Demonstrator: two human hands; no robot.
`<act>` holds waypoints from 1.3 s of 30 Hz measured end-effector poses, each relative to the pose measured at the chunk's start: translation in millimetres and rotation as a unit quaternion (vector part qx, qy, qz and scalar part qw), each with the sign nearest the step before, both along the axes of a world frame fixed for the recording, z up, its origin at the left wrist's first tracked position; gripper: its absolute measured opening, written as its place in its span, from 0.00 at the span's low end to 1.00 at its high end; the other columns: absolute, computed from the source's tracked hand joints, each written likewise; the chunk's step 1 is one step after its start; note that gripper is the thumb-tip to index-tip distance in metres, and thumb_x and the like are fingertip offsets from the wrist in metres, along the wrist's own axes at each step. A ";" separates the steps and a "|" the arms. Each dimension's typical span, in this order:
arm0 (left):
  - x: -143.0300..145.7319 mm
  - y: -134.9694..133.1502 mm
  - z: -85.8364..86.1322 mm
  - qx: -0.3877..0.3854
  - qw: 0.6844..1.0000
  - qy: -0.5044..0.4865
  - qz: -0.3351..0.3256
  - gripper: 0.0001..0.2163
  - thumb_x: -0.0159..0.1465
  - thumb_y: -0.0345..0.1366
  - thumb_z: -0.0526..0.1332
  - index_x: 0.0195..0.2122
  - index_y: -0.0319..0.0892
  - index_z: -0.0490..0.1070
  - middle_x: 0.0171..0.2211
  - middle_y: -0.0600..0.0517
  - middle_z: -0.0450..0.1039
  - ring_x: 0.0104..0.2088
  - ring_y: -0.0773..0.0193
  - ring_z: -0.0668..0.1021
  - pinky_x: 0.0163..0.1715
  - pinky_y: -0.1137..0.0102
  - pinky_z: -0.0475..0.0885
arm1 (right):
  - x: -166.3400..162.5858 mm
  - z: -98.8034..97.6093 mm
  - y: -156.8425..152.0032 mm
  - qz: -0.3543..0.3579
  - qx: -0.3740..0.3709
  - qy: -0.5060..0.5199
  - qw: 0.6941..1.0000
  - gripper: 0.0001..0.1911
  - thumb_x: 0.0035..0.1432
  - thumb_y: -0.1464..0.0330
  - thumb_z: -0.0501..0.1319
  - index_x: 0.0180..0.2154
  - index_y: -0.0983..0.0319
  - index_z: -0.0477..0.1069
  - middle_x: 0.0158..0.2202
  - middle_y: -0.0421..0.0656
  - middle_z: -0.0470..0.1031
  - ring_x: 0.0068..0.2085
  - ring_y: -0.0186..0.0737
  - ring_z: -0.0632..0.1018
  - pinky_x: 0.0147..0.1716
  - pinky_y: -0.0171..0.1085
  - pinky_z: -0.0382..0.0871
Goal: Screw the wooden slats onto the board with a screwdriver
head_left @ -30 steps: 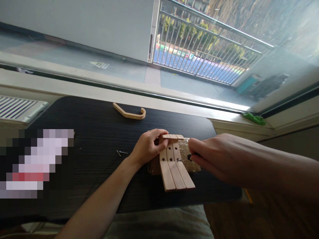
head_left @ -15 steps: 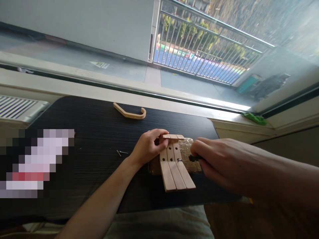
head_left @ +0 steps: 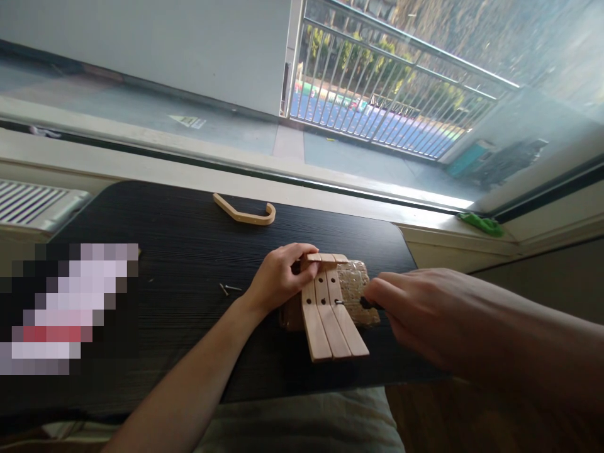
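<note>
A small wooden assembly of three slats (head_left: 330,324) lies on the black table (head_left: 179,251), with a woven cane panel (head_left: 355,283) behind it. My left hand (head_left: 278,277) is closed around the assembly's far left end and holds it down. My right hand (head_left: 415,308) is closed on a dark-handled screwdriver (head_left: 363,303), whose tip points left at a screw (head_left: 338,302) in the right slat. Most of the tool is hidden inside the hand.
A curved wooden piece (head_left: 244,215) lies at the table's back edge. Two loose screws (head_left: 229,289) rest left of my left hand. A blurred-out patch (head_left: 70,308) covers the table's left part. A green object (head_left: 481,223) sits on the window sill, and a vent grille (head_left: 33,204) is at far left.
My right hand has drawn back a little to the right along the screwdriver's axis. The left hand and the slats have stayed put.
</note>
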State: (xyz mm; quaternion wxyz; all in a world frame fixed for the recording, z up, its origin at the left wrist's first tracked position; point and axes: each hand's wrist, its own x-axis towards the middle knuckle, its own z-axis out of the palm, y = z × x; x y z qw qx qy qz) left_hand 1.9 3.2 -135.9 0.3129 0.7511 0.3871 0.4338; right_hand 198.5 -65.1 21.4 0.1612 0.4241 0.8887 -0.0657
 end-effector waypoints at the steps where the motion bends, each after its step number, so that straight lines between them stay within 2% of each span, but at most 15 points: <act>1: 0.0 0.0 0.0 0.000 1.000 -0.001 0.000 0.09 0.62 0.32 0.61 0.42 0.39 0.75 0.35 0.49 0.79 0.33 0.64 0.78 0.33 0.71 0.74 | -0.6 1.0 0.1 0.000 -0.003 -0.005 1.000 0.09 0.50 0.79 0.54 0.31 0.59 0.61 0.25 0.37 0.70 0.20 0.33 0.69 0.21 0.37 0.44; 7: 0.1 0.5 -1.1 0.006 1.000 0.005 -0.001 0.09 0.62 0.32 0.61 0.42 0.40 0.75 0.36 0.49 0.79 0.33 0.64 0.78 0.33 0.71 0.74 | 0.5 2.5 2.8 -0.025 -0.032 -0.015 0.999 0.07 0.53 0.77 0.53 0.30 0.58 0.60 0.20 0.34 0.66 0.17 0.31 0.64 0.18 0.35 0.42; 12: 0.2 0.9 -2.0 0.009 1.000 0.005 0.002 0.09 0.62 0.32 0.61 0.43 0.40 0.75 0.36 0.49 0.80 0.33 0.64 0.79 0.33 0.71 0.74 | 4.6 2.5 10.3 -0.033 -0.072 0.045 0.996 0.05 0.59 0.74 0.52 0.35 0.59 0.61 0.25 0.36 0.71 0.20 0.31 0.68 0.20 0.33 0.50; 15: 0.2 0.7 -1.5 0.006 1.000 0.004 0.001 0.09 0.62 0.32 0.61 0.42 0.40 0.75 0.36 0.49 0.79 0.33 0.64 0.78 0.33 0.71 0.74 | 7.2 2.6 13.6 -0.037 -0.087 0.065 0.993 0.05 0.62 0.72 0.50 0.35 0.58 0.62 0.25 0.36 0.72 0.20 0.31 0.68 0.20 0.32 0.52; 22: 0.4 0.4 -0.3 0.008 1.000 0.002 -0.001 0.09 0.62 0.32 0.60 0.43 0.39 0.75 0.35 0.48 0.79 0.32 0.64 0.78 0.32 0.70 0.74 | 17.3 1.4 18.1 -0.086 -0.070 0.010 0.994 0.07 0.65 0.65 0.50 0.34 0.58 0.62 0.20 0.34 0.66 0.17 0.31 0.63 0.17 0.33 0.46; 28: 0.2 0.7 -0.4 0.006 1.000 0.004 -0.003 0.09 0.62 0.32 0.61 0.42 0.39 0.75 0.36 0.48 0.79 0.32 0.65 0.78 0.32 0.71 0.73 | 8.4 4.4 27.5 -0.118 -0.049 -0.060 0.990 0.09 0.64 0.63 0.51 0.32 0.58 0.62 0.17 0.33 0.60 0.17 0.33 0.62 0.19 0.34 0.45; 31: 0.2 0.5 0.2 0.005 1.000 0.004 -0.003 0.09 0.62 0.32 0.60 0.42 0.38 0.75 0.36 0.48 0.79 0.32 0.65 0.77 0.32 0.71 0.73 | 9.1 4.0 27.9 -0.099 -0.029 -0.046 0.994 0.09 0.64 0.63 0.50 0.33 0.58 0.62 0.19 0.35 0.64 0.18 0.34 0.63 0.20 0.35 0.46; 34: 0.4 0.4 0.5 0.006 1.000 0.004 -0.003 0.09 0.62 0.32 0.60 0.43 0.38 0.75 0.36 0.48 0.79 0.32 0.65 0.78 0.32 0.70 0.73 | 13.2 4.3 24.9 -0.064 -0.028 0.001 0.998 0.06 0.62 0.64 0.51 0.37 0.59 0.63 0.25 0.38 0.71 0.22 0.36 0.68 0.22 0.35 0.48; 39: 0.7 0.3 -0.3 0.008 1.000 0.003 -0.002 0.09 0.62 0.32 0.60 0.42 0.38 0.75 0.35 0.48 0.79 0.32 0.65 0.78 0.33 0.70 0.73 | 15.6 5.3 21.2 -0.068 -0.051 0.033 0.996 0.04 0.61 0.67 0.50 0.38 0.58 0.62 0.27 0.39 0.71 0.25 0.38 0.70 0.24 0.36 0.53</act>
